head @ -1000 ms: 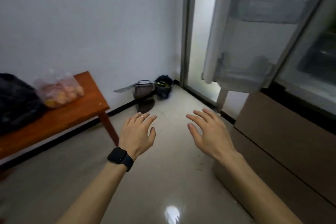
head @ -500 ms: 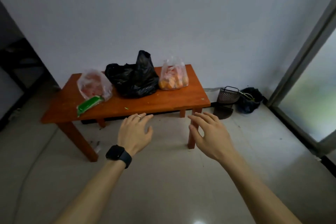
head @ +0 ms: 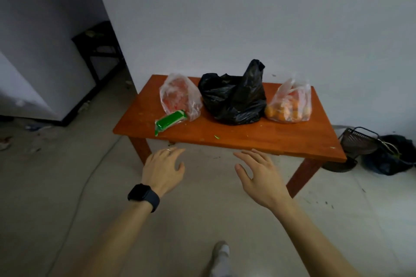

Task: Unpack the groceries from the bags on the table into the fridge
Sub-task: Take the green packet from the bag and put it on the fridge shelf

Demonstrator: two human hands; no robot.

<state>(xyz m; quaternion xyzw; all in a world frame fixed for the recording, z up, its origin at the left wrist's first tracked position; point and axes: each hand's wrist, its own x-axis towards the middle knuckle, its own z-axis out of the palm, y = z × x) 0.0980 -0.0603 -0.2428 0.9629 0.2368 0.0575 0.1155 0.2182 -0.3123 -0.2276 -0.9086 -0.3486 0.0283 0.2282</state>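
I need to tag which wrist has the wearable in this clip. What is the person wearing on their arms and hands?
Both forearms are bare, with no sleeves in view. The left hand has a thin ring on one finger, and a black smartwatch with a dark rectangular face and black band sits on that wrist. The right hand and its wrist carry nothing: no ring, watch or glove.

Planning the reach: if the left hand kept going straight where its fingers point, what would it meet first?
Probably the table's front edge, then the green packet. The left hand is open; depth is unclear.
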